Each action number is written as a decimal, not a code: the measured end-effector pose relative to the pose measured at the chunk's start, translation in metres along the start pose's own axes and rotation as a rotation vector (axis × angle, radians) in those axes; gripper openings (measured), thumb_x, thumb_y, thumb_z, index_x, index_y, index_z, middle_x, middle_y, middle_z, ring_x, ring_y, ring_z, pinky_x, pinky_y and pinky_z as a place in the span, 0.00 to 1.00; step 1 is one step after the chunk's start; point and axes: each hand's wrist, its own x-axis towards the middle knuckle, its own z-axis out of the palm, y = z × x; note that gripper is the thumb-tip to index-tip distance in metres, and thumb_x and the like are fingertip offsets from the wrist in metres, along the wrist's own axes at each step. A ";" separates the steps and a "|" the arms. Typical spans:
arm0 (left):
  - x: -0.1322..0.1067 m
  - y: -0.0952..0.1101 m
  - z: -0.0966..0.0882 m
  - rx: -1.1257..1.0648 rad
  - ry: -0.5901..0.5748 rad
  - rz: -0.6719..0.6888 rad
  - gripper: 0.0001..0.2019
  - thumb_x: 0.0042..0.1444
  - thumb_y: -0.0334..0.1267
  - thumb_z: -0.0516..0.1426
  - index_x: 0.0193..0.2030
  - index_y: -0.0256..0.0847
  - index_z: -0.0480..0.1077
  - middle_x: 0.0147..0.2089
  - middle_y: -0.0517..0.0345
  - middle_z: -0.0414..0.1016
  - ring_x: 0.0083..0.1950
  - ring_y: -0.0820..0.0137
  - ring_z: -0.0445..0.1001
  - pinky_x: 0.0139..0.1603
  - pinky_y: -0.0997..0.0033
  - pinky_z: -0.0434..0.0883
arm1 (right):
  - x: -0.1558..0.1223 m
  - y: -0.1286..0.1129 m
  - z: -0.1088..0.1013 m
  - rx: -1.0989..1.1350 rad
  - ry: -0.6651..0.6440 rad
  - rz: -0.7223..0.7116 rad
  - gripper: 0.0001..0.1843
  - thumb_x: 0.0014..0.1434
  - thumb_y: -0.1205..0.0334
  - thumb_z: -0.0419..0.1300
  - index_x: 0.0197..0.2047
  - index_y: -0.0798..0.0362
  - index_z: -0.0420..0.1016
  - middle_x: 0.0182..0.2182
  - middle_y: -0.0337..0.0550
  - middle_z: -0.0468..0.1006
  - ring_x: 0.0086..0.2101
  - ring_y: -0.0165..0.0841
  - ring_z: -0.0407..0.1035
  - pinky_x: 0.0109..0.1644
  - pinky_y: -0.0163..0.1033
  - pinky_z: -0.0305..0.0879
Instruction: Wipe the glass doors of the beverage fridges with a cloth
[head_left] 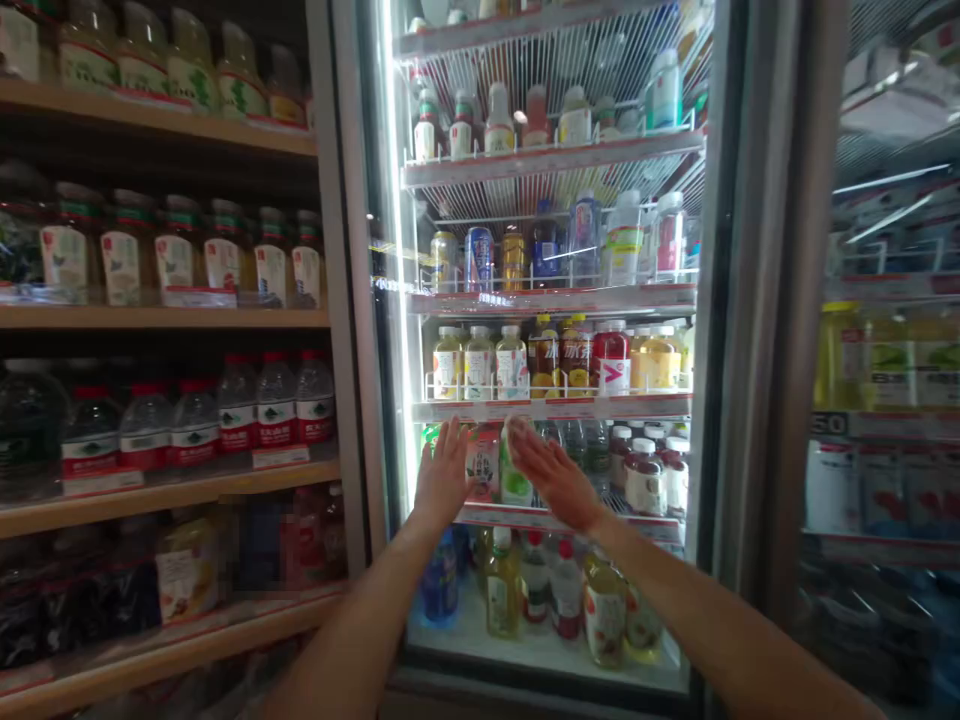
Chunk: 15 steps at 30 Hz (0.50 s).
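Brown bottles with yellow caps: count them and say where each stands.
2 on the fridge shelf above the right hand: left bottle beside white-labelled bottles, right bottle beside the red bottle. Others may hide behind.

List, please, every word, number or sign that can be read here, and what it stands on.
"50": dark tag at far right.
"V": red bottle.
"冰", apparently: brown bottle.
Text on the cartons, water bottles and price strips is too small or blurred.
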 end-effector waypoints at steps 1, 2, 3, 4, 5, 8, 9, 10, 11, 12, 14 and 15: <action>0.000 -0.001 -0.001 0.002 -0.007 0.002 0.34 0.53 0.41 0.55 0.65 0.32 0.51 0.69 0.42 0.46 0.70 0.58 0.46 0.64 0.53 0.56 | -0.012 -0.006 0.000 0.010 -0.018 -0.065 0.31 0.56 0.75 0.48 0.63 0.52 0.57 0.66 0.39 0.48 0.66 0.34 0.31 0.67 0.48 0.42; 0.000 -0.002 -0.002 0.005 -0.007 0.009 0.33 0.53 0.41 0.55 0.65 0.32 0.51 0.69 0.42 0.46 0.69 0.58 0.46 0.64 0.53 0.56 | -0.019 -0.006 -0.002 0.015 -0.035 -0.096 0.31 0.56 0.75 0.48 0.63 0.51 0.57 0.66 0.39 0.48 0.66 0.34 0.32 0.67 0.47 0.43; 0.002 -0.004 -0.005 0.007 0.001 0.017 0.33 0.54 0.41 0.54 0.65 0.33 0.51 0.69 0.43 0.46 0.69 0.58 0.46 0.65 0.52 0.55 | -0.019 0.000 -0.004 0.012 -0.037 -0.087 0.31 0.56 0.75 0.48 0.63 0.51 0.56 0.66 0.38 0.48 0.66 0.33 0.33 0.67 0.47 0.43; 0.004 -0.004 -0.008 0.008 0.015 0.026 0.33 0.54 0.41 0.54 0.65 0.33 0.52 0.69 0.43 0.46 0.69 0.58 0.46 0.65 0.52 0.55 | -0.013 0.012 -0.008 0.005 -0.022 -0.035 0.32 0.57 0.75 0.48 0.64 0.50 0.54 0.66 0.39 0.48 0.66 0.33 0.33 0.67 0.48 0.43; 0.008 -0.004 -0.011 0.009 0.033 0.032 0.32 0.54 0.41 0.54 0.65 0.33 0.51 0.69 0.43 0.46 0.69 0.58 0.46 0.65 0.51 0.55 | -0.001 0.028 -0.012 -0.007 0.004 0.051 0.32 0.57 0.75 0.47 0.65 0.50 0.52 0.66 0.40 0.48 0.66 0.33 0.33 0.67 0.49 0.42; 0.022 0.004 -0.022 0.007 0.081 0.037 0.33 0.56 0.43 0.52 0.66 0.33 0.50 0.70 0.44 0.44 0.70 0.58 0.45 0.65 0.52 0.55 | 0.040 0.074 -0.024 -0.025 0.115 0.314 0.32 0.60 0.71 0.47 0.66 0.49 0.49 0.66 0.43 0.47 0.66 0.36 0.35 0.67 0.53 0.41; 0.027 0.009 -0.025 0.004 0.089 0.037 0.33 0.56 0.43 0.52 0.66 0.32 0.49 0.70 0.44 0.45 0.70 0.59 0.45 0.65 0.52 0.55 | 0.047 0.081 -0.026 -0.019 0.137 0.348 0.32 0.60 0.71 0.47 0.66 0.49 0.48 0.66 0.43 0.47 0.66 0.37 0.35 0.66 0.54 0.42; 0.032 0.014 -0.026 0.000 0.091 0.039 0.33 0.57 0.44 0.52 0.66 0.33 0.49 0.69 0.44 0.45 0.70 0.59 0.45 0.65 0.52 0.55 | 0.047 0.082 -0.027 -0.013 0.141 0.345 0.32 0.60 0.71 0.47 0.67 0.49 0.48 0.66 0.43 0.47 0.66 0.37 0.35 0.66 0.55 0.42; 0.035 0.019 -0.027 -0.004 0.090 0.039 0.33 0.57 0.44 0.52 0.66 0.33 0.49 0.69 0.44 0.45 0.70 0.59 0.46 0.65 0.52 0.55 | 0.040 0.076 -0.027 -0.007 0.127 0.311 0.32 0.60 0.73 0.46 0.66 0.48 0.48 0.66 0.42 0.47 0.66 0.37 0.35 0.66 0.54 0.43; 0.038 0.022 -0.027 -0.009 0.089 0.040 0.32 0.57 0.44 0.52 0.66 0.33 0.50 0.69 0.44 0.45 0.70 0.59 0.46 0.64 0.52 0.56 | 0.029 0.065 -0.026 -0.002 0.098 0.248 0.33 0.59 0.75 0.46 0.66 0.48 0.48 0.66 0.41 0.48 0.66 0.36 0.35 0.66 0.53 0.45; 0.040 0.026 -0.026 -0.015 0.088 0.036 0.31 0.57 0.43 0.51 0.65 0.33 0.50 0.69 0.43 0.45 0.69 0.59 0.47 0.63 0.51 0.58 | -0.002 0.039 -0.022 0.004 0.020 0.075 0.33 0.57 0.77 0.45 0.65 0.49 0.52 0.66 0.39 0.49 0.66 0.34 0.35 0.65 0.49 0.48; 0.040 0.026 -0.025 -0.016 0.088 0.037 0.31 0.57 0.42 0.50 0.65 0.33 0.50 0.69 0.43 0.45 0.69 0.59 0.47 0.62 0.51 0.58 | -0.014 0.030 -0.021 0.006 -0.006 -0.017 0.32 0.57 0.77 0.45 0.64 0.49 0.54 0.66 0.38 0.50 0.65 0.34 0.36 0.65 0.48 0.49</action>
